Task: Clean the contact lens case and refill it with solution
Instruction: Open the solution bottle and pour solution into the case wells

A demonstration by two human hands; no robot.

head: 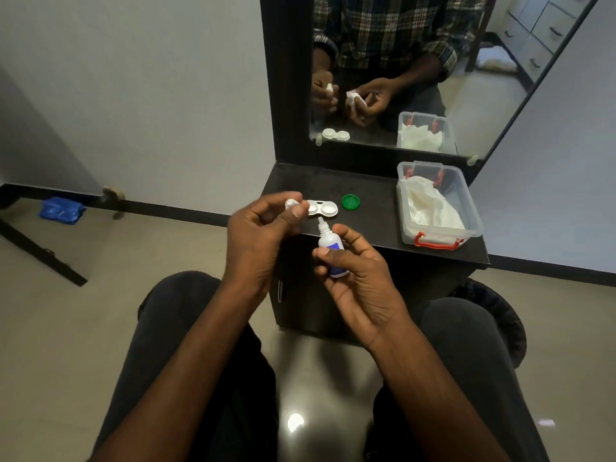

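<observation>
right hand [358, 278] raised, fingers curled round bottle [330, 250], nozzle up. left hand [263, 228] raised beside it, pinching small white piece [291, 203]. case [321, 208] open on counter [373, 215].

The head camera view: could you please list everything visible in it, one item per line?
lens case: one, white, both wells uncovered, on the dark shelf behind the hands.
green cap: one, on the shelf, right of the case.
solution bottle: one, white with blue label, nozzle bare, in the right hand.
white object: one, small, in the left hand's fingers; what it is I cannot tell.
plastic box: one, clear with red clips, shelf's right end, white tissue inside.
shelf: one, black, below the mirror.
mirror: one, black-framed, on the wall.
blue packet: one, on the floor, far left.
left hand: pinches the white object.
right hand: grips the bottle.
</observation>
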